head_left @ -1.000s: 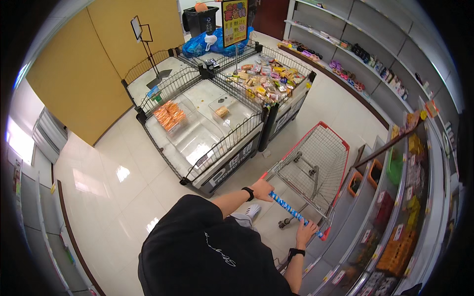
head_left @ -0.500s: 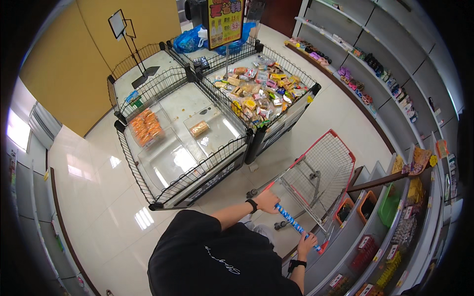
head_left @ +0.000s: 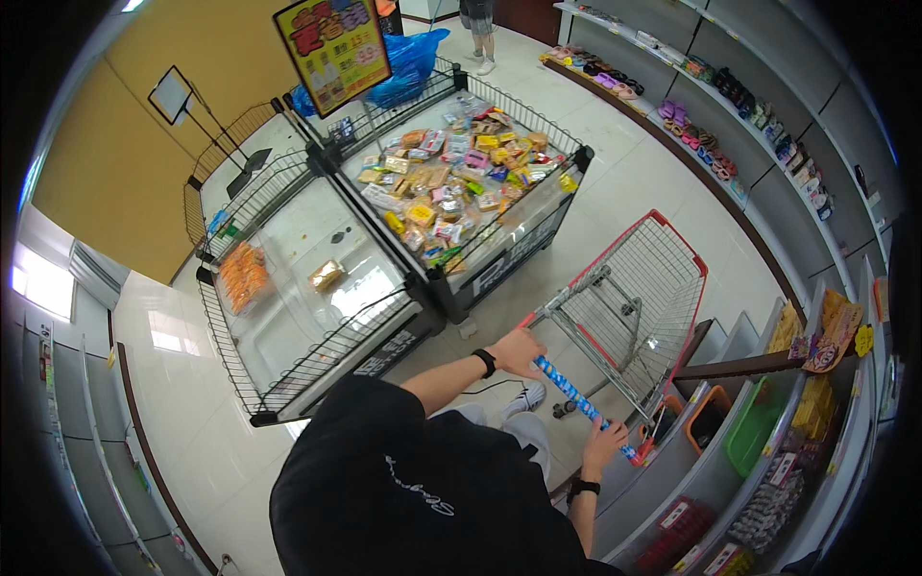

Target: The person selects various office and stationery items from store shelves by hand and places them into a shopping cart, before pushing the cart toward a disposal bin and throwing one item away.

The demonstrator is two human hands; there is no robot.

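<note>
A metal shopping cart with red trim is in front of me, and its wire basket has no goods that I can see. Both my hands grip its blue patterned handle. My left hand is wrapped round the handle's left end, beside the red corner. Near the other end, my right hand has its fingers closed over the bar. Each wrist wears a dark band.
Wire-fenced bins stand ahead left: one heaped with packaged snacks, another with orange packs. A yellow sign rises above them. Shelves with slippers line the right, with sloped food bins nearer. Another person's legs show far off.
The cart has rolled forward a little with my hands still on its handle. The bins now appear farther left. Another person's legs have come into view at the top.
</note>
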